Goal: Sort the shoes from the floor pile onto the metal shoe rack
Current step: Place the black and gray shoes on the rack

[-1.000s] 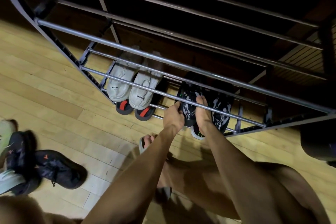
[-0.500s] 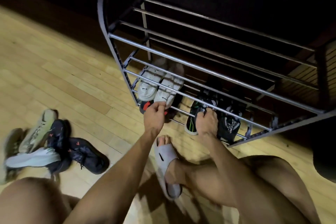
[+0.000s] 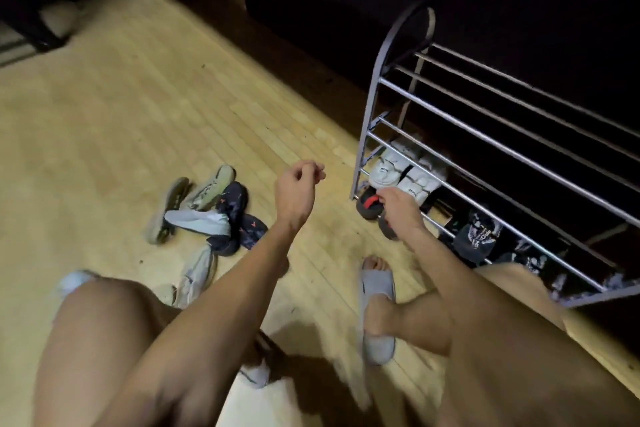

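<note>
shoes lie in a loose pile on the wood floor, left of the metal shoe rack. head view – left hand hangs in the air betw pile & rack, fingers loosely curled, holding nothing. right hand is at the rack's bottom front rail, by the white pair w/ red-patched soles – can't tell if it grips. black pair sits further right, low on the rack.
</note>
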A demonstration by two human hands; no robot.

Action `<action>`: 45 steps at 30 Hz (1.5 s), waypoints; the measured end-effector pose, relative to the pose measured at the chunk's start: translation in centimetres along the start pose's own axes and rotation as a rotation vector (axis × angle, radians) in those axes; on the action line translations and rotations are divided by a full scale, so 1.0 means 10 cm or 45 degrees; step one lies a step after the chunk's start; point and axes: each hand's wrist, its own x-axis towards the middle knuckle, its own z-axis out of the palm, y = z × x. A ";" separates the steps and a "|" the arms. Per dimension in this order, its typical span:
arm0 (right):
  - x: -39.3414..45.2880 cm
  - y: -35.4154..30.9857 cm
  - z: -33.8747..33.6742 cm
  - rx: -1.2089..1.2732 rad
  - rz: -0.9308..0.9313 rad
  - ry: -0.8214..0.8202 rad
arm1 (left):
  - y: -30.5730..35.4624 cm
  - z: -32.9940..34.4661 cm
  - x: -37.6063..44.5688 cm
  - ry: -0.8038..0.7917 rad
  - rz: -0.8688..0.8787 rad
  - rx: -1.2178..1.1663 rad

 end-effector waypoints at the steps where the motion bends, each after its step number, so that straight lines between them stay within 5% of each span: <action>1: -0.02 -0.15 0.11 0.013 -0.049 -0.022 | 0.00 -0.19 0.00 0.049 -0.005 -0.011; 7: -0.11 -0.89 0.61 0.038 -0.269 -0.151 | -0.06 -1.27 0.00 0.371 -0.011 -0.070; 17: 0.01 -1.19 1.12 0.092 -0.298 -0.256 | -0.46 -2.15 0.07 0.571 -0.071 0.016; 32: 0.85 -0.41 1.91 -0.143 0.017 -0.468 | -1.84 -2.13 0.36 0.523 -0.637 0.137; 45: 1.38 0.18 2.76 -0.213 0.241 -0.555 | -2.63 -1.68 0.77 0.374 -0.840 0.000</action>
